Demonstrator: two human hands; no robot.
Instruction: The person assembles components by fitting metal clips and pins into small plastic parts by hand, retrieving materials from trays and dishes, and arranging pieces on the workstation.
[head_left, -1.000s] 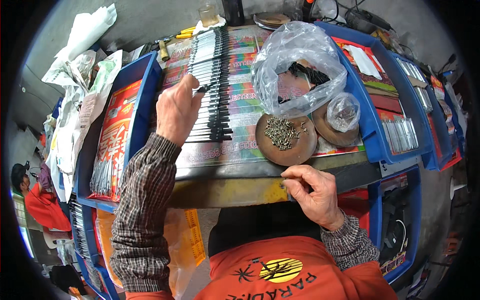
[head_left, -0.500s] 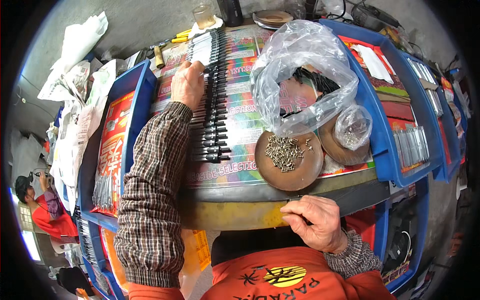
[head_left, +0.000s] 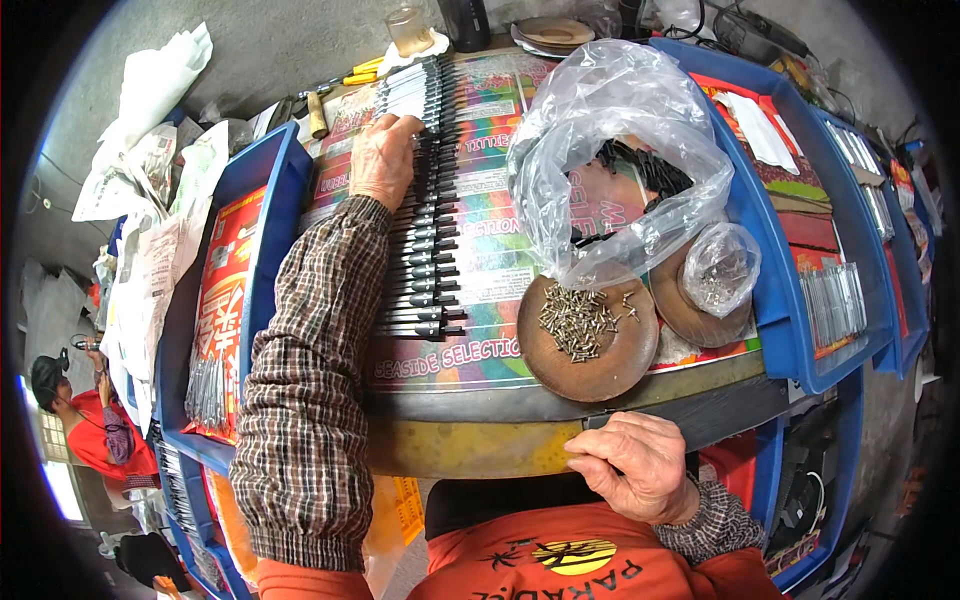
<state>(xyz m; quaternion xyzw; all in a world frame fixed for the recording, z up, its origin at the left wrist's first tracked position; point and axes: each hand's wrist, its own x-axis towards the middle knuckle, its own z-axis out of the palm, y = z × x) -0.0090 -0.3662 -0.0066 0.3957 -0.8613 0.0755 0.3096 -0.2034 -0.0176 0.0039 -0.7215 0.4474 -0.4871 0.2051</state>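
Observation:
A long row of slim silver rods with black ends (head_left: 425,262) lies side by side down the table. Over the upper part of that row is my left hand (head_left: 384,160), its fingers curled at the rods; whether they grip one is hidden. At the table's front edge rests my right hand (head_left: 640,468), thumb and fingers pressed together, with what they may hold too small to make out. Just beyond it stands a round brown dish (head_left: 590,380) of small metal pins (head_left: 578,322). Farther back, an open clear plastic bag (head_left: 620,90) contains black parts (head_left: 655,172).
Blue trays (head_left: 285,170) with metal rods flank the table on both sides. A second brown dish (head_left: 690,322) carries a small clear bag (head_left: 722,270). A glass (head_left: 408,32) and a wooden-handled tool (head_left: 317,115) are at the back. Another person (head_left: 98,430) is far left.
My left hand has shifted slightly, its fingers now reaching farther over the row. My right hand stays closed at the table edge. The whole view has tilted a little.

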